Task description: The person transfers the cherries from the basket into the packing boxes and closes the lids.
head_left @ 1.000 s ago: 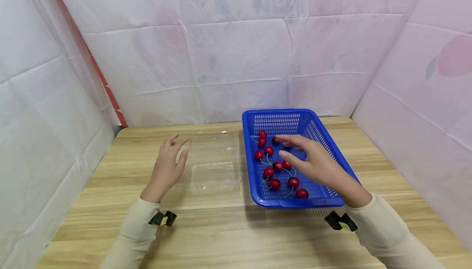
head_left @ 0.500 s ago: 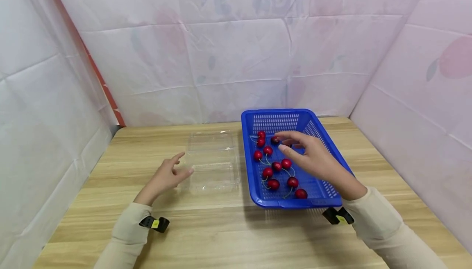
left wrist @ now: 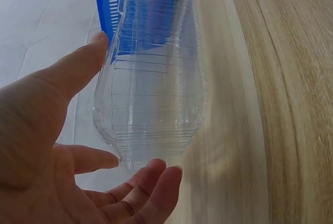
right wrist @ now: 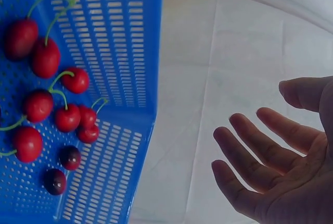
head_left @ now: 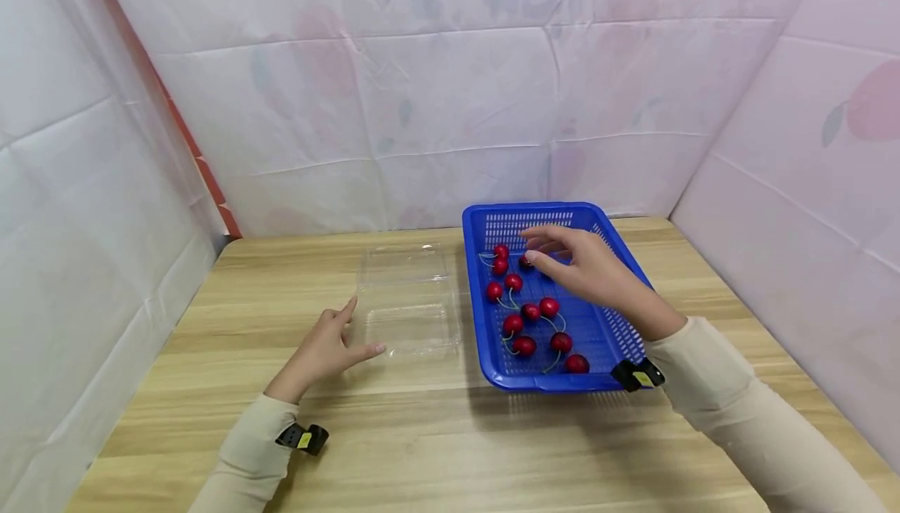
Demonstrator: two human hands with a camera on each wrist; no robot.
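Note:
A clear plastic clamshell box point(head_left: 411, 331) lies with its lid point(head_left: 404, 265) spread back on the table. My left hand point(head_left: 326, 350) is at the box's left side, thumb near its front left corner. In the left wrist view, relaxed fingers point(left wrist: 165, 187) and thumb surround the box's edge point(left wrist: 104, 125); whether they touch it I cannot tell. Above the blue basket point(head_left: 485, 341) hovers my right hand point(head_left: 583, 267), fingers loosely bent, holding nothing. Several red cherries point(head_left: 523, 345) with green stems lie in the basket, mostly on its left side. Two darker cherries point(right wrist: 69, 157) appear in the right wrist view.
The wooden table point(head_left: 422, 443) carries both containers, with the basket to the right of the box. White printed sheets point(head_left: 450, 107) enclose the back and sides. A black wrist camera point(head_left: 304, 439) sits on each sleeve.
My left hand has come down and toward the front left corner of the box. My right hand has shifted slightly up and left over the basket. The cherries stay in place.

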